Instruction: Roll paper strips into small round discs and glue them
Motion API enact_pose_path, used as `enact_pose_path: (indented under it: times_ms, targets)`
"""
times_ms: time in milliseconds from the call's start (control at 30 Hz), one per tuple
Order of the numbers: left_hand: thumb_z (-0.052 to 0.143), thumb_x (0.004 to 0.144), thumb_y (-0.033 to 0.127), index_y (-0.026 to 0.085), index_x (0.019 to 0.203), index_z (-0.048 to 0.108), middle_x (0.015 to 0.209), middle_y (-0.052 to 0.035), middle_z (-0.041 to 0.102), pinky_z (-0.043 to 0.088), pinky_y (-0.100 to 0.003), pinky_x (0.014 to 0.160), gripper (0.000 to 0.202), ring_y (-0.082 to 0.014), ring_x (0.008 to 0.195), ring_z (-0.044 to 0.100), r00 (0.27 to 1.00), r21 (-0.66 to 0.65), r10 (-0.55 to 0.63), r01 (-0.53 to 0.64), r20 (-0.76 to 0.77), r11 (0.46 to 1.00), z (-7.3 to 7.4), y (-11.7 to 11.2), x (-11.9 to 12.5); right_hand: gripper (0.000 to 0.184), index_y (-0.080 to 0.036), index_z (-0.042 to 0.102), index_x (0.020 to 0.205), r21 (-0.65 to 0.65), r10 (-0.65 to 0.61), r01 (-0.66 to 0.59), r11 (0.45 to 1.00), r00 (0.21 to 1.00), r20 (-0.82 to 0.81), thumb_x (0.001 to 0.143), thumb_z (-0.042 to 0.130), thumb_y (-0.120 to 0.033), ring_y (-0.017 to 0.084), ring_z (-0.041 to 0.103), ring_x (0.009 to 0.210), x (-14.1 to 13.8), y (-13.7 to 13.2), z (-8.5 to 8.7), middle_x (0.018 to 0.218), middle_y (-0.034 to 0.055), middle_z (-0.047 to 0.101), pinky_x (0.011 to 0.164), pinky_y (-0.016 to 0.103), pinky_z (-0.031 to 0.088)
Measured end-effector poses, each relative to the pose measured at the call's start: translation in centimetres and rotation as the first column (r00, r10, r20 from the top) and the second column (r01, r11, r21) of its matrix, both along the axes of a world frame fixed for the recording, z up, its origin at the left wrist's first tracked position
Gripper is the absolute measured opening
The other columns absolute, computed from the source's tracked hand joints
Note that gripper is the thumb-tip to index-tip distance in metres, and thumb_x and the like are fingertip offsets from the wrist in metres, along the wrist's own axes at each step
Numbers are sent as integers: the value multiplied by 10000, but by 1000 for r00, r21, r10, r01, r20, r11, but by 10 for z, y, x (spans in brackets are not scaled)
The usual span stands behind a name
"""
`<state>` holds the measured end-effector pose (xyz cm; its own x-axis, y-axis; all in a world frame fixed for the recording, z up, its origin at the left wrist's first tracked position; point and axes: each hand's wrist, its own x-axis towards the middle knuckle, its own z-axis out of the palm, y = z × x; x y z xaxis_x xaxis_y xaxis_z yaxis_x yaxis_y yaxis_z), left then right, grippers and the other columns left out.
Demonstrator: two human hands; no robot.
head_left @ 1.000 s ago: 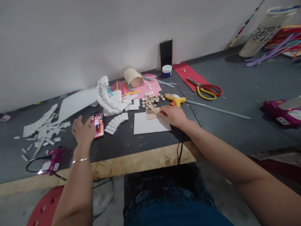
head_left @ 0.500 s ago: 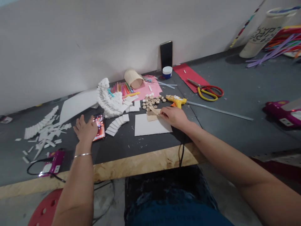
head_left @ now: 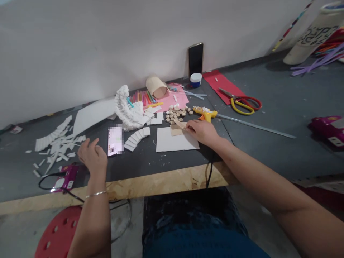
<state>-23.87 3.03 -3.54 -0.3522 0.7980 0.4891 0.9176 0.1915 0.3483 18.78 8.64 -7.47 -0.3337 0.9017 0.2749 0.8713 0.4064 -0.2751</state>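
Note:
My left hand [head_left: 92, 157] hovers beside the lit phone [head_left: 115, 140] lying on the table, its fingers apart and holding nothing. Between the fingertips of my right hand [head_left: 202, 132] is a thin tan strip [head_left: 180, 124], perhaps card or wood. Under it a tan square piece [head_left: 176, 130] lies on a white board [head_left: 172, 143]. Just behind the board are several small brown-and-white pebble-like pieces [head_left: 176, 114]. A yellow glue gun [head_left: 208, 114] with a long clear glue stick [head_left: 255, 127] rests beyond my right hand.
White foam squares [head_left: 137, 139] fan out right of the phone, before a bumpy white curved piece [head_left: 129, 114]. White scraps [head_left: 57, 145] lie left, near a purple power strip [head_left: 66, 179]. Scissors [head_left: 242, 104], a white-lidded jar [head_left: 195, 80] and an upright phone [head_left: 195, 59] stand or lie farther back.
My left hand has lifted off the phone and shifted left. The phone's screen has turned from a reddish app page to a pale one. My right hand keeps its hold on the tan strip.

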Motion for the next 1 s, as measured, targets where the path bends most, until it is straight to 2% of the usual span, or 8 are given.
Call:
enact_pose_path:
  times_ms: [100,167,300,433,600,700,833,1000]
  targets:
    - [431,875,173,149,1131,678,1369,-165,513,263,-525,1136,357,-307,1330,402,994,34,19,-15,-112,999,-7,-18,6,196,-193,669,913,4,-7,7,1000,1000,-12,911,487,-265,179,604,754,0,0,-2,879,58,716,589,273,273]
    - [441,873,182,167,1116,687,1364,-151,529,277,-527,1124,346,-308,1324,413,990,26,32,-29,-136,999,-11,-26,10,192,-194,667,913,2,-3,3,1000,1000,-18,910,487,-261,178,601,753,0,0,-2,885,61,716,587,269,271]
    - [438,876,196,181,1106,696,1376,-143,530,288,-543,1111,347,-313,1320,421,985,-7,50,-52,-167,999,-11,-30,9,191,-193,665,918,-10,-12,12,1000,1000,-16,907,487,-260,177,595,743,-1,-1,1,887,63,716,581,267,264]
    - [441,877,212,197,1111,698,1422,-138,477,283,-550,1118,348,-329,1353,371,984,-88,35,-51,-176,995,-6,-8,0,196,-192,666,915,-15,-5,5,1000,1000,-10,909,482,-259,180,601,753,-1,-1,2,891,60,719,590,271,277]
    - [405,901,243,218,1256,635,1486,-148,382,266,-579,1125,424,-361,1394,299,991,-215,40,-67,-125,974,-4,36,-7,208,-194,670,929,-10,6,-6,1000,1000,-18,913,481,-279,191,609,776,-1,0,1,913,65,722,605,277,297]
    - [370,931,282,245,1300,605,1498,-133,370,246,-574,1135,439,-348,1406,290,994,-267,64,-86,-89,960,-4,54,-6,211,-197,671,933,-17,2,-2,1000,1000,-15,917,482,-288,192,612,786,-1,0,1,920,65,725,605,275,298]
    - [368,939,267,219,1282,621,1486,-151,383,233,-561,1141,429,-340,1401,297,993,-265,57,-84,-105,961,-3,62,-5,205,-194,672,932,-16,-2,2,1000,1000,-1,917,485,-275,190,621,796,-2,0,2,920,58,726,616,276,304]
    - [369,944,286,242,1311,595,1509,-149,357,238,-577,1125,433,-349,1413,276,982,-251,40,-87,-187,964,-6,58,-9,205,-188,671,942,-23,5,-5,1000,1000,5,918,483,-267,194,622,808,-2,0,2,927,66,726,624,274,307]
